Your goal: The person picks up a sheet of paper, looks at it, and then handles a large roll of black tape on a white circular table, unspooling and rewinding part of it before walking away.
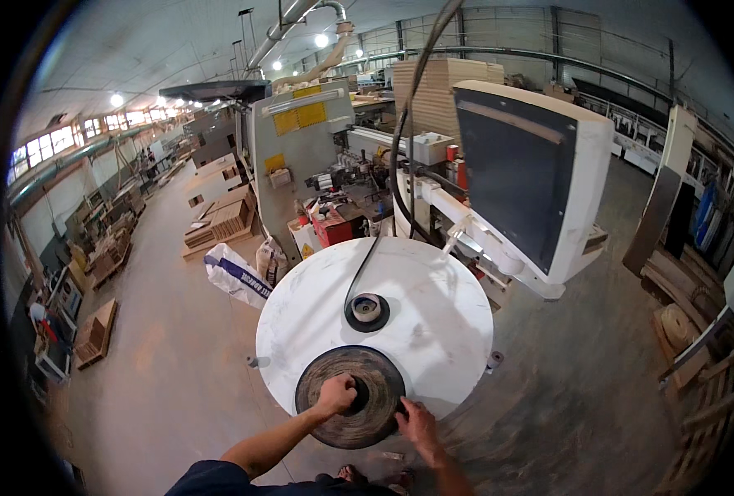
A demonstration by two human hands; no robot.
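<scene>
A wide, dark brown roll of edge banding (327,417) lies flat on the near part of a round white tabletop (450,331), its near side jutting past the table's edge. My left hand (335,395) reaches into the dark core at its middle, fingers curled on the core's edge. At the right rim, my right hand (418,425) grips the outer turns with bent fingers. Just beyond the roll stands a small coil (367,308) of dark banding around a hub. From it a dark strip (357,277) runs up to the machine behind.
A grey machine (297,149) with a red box (331,227) stands behind the table. To the right, a large monitor (520,178) hangs on a white arm. White and blue sacks (236,273) and stacked boards (222,219) are at the left; a wooden pallet (718,413) is far right.
</scene>
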